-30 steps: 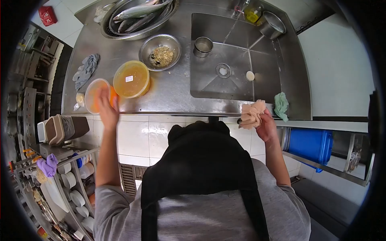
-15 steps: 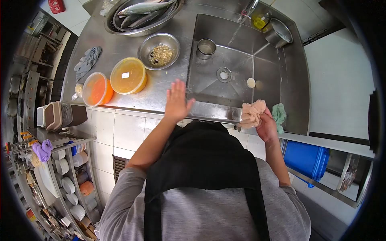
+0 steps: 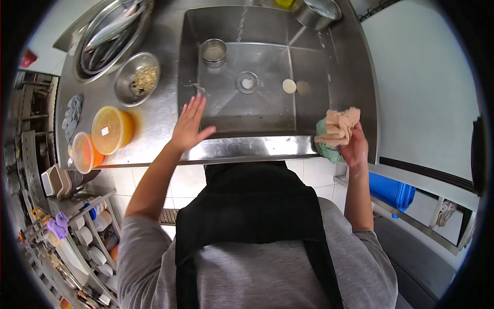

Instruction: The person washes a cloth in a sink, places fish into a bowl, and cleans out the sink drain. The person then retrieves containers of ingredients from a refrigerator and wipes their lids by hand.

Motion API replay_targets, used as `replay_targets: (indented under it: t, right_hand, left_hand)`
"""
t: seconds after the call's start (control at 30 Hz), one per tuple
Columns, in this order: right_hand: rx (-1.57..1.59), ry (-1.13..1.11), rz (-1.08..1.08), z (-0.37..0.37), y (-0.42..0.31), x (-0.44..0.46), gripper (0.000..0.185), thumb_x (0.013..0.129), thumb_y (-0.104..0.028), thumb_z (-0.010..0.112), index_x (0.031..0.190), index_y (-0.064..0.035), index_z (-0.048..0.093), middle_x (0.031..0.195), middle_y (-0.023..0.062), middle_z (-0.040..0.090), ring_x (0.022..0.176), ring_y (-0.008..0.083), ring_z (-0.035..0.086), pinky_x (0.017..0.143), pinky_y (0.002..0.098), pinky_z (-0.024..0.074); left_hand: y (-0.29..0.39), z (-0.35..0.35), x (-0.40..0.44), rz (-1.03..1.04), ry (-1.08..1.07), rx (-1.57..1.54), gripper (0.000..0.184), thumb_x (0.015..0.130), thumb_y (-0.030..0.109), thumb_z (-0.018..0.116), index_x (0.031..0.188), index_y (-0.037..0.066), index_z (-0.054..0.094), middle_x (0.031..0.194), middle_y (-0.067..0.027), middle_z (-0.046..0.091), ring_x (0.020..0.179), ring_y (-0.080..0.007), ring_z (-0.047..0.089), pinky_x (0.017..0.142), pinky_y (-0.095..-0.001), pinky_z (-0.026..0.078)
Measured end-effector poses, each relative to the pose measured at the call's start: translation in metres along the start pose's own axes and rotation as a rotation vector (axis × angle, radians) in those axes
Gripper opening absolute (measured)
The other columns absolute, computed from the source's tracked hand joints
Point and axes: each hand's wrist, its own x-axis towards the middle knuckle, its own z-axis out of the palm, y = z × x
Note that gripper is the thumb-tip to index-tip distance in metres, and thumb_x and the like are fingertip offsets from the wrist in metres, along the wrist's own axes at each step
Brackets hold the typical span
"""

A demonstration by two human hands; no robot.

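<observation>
My left hand [image 3: 190,126], fingers stretched out and holding nothing, is over the front left edge of the steel sink [image 3: 247,116]. At the sink's front right corner my right hand [image 3: 356,147] grips a crumpled peach cloth [image 3: 339,127]. Beneath and beside that cloth lies a green cloth [image 3: 326,147]. Inside the sink are a small metal cup [image 3: 213,52] and a little white round item [image 3: 289,86]. Left of my left hand stand a tub with a yellow lid [image 3: 110,131] and a tub with orange contents [image 3: 86,153].
A metal bowl with grainy bits [image 3: 137,80] stands behind the tubs, near a large bowl of fish [image 3: 110,38]. A grey cloth [image 3: 72,116] lies at the far left. A metal pot [image 3: 318,13] is at the back right. Water runs into the sink.
My left hand has moved from the orange tub rightwards to the sink's edge. My right hand has brought the peach cloth over the green one. The view has shifted to the right.
</observation>
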Motion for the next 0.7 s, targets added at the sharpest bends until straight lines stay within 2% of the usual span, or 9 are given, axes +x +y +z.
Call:
replay_targets:
  t: [0.1,0.2,0.37,0.43,0.5,0.57,0.6,0.67,0.7]
  right_hand:
    - [-0.026,0.056,-0.017,-0.015,-0.013,0.006,0.047,0.085,-0.001,0.037,0.131,-0.0057,0.037,0.128,0.0125,0.047,0.119,0.0268,0.047,0.101,0.039,0.0375]
    - [-0.044,0.129,-0.006,-0.027,-0.01,0.01,0.046,0.085,0.0,0.036,0.13,-0.0044,0.039,0.127,0.0127,0.048,0.117,0.0265,0.048,0.101,0.0388,0.0384]
    - [-0.024,0.18,0.027,-0.032,0.006,0.017,0.044,0.086,0.001,0.035,0.129,-0.0027,0.04,0.126,0.0135,0.049,0.115,0.026,0.051,0.099,0.038,0.0398]
    - [-0.043,0.15,0.034,-0.031,0.008,0.019,0.044,0.086,0.0,0.034,0.13,-0.0025,0.039,0.126,0.014,0.049,0.115,0.0259,0.05,0.099,0.0376,0.0398]
    - [-0.064,0.171,0.038,-0.02,0.004,0.016,0.044,0.086,0.001,0.034,0.13,-0.0025,0.039,0.126,0.014,0.049,0.115,0.0259,0.051,0.099,0.0374,0.0399]
    - [-0.066,0.191,0.039,-0.021,0.002,0.012,0.045,0.085,0.001,0.034,0.131,-0.0025,0.039,0.126,0.0138,0.049,0.115,0.0261,0.051,0.099,0.037,0.0401]
    - [-0.07,0.176,0.032,-0.023,0.003,0.009,0.045,0.085,0.001,0.034,0.131,-0.0025,0.039,0.126,0.0138,0.049,0.115,0.0261,0.051,0.099,0.037,0.0401]
    - [-0.024,0.202,0.043,-0.025,0.004,0.005,0.045,0.085,0.001,0.035,0.13,-0.0033,0.039,0.125,0.0136,0.05,0.114,0.026,0.051,0.098,0.0375,0.0416]
    - [-0.008,0.201,0.056,-0.029,0.008,0.005,0.045,0.086,0.0,0.035,0.13,-0.0039,0.04,0.125,0.0133,0.05,0.113,0.026,0.052,0.097,0.0378,0.0428]
  left_hand:
    - [0.024,-0.019,-0.019,0.235,-0.448,0.005,0.107,0.066,0.058,0.068,0.143,0.005,0.017,0.149,-0.0159,0.015,0.138,-0.0324,0.013,0.112,-0.0452,0.011]
    - [0.059,-0.012,0.006,0.245,-0.473,0.007,0.111,0.062,0.059,0.07,0.143,0.006,0.016,0.149,-0.0156,0.014,0.138,-0.0336,0.011,0.112,-0.0457,0.01]
    - [0.173,0.062,0.069,0.422,-0.433,-0.161,0.103,0.07,0.058,0.065,0.143,0.004,0.015,0.149,-0.0158,0.014,0.139,-0.0326,0.009,0.112,-0.0464,0.011]
    - [0.212,0.088,0.095,0.42,-0.371,-0.153,0.097,0.072,0.054,0.065,0.141,0.004,0.019,0.145,-0.0168,0.026,0.135,-0.0333,0.022,0.108,-0.0461,0.024]
    - [0.22,0.111,0.138,0.366,-0.183,-0.116,0.078,0.077,0.045,0.064,0.135,0.003,0.033,0.134,-0.0177,0.042,0.122,-0.0332,0.043,0.097,-0.0426,0.04]
    - [0.185,0.107,0.202,0.054,-0.338,-0.069,0.064,0.078,0.037,0.062,0.127,0.001,0.044,0.121,-0.0177,0.053,0.109,-0.036,0.053,0.087,-0.0423,0.047]
    - [0.15,0.12,0.227,-0.002,-0.111,-0.183,0.049,0.081,0.032,0.061,0.118,0.002,0.053,0.113,-0.0189,0.057,0.1,-0.0357,0.057,0.085,-0.0415,0.047]
    - [0.097,0.081,0.284,-0.227,0.046,-0.282,0.035,0.082,0.037,0.06,0.099,0.007,0.065,0.102,-0.0166,0.064,0.092,-0.0288,0.062,0.081,-0.0396,0.049]
    - [0.048,0.091,0.325,-0.354,0.133,-0.487,0.03,0.081,0.038,0.062,0.092,0.01,0.068,0.092,-0.0132,0.067,0.085,-0.0268,0.065,0.074,-0.0393,0.05]
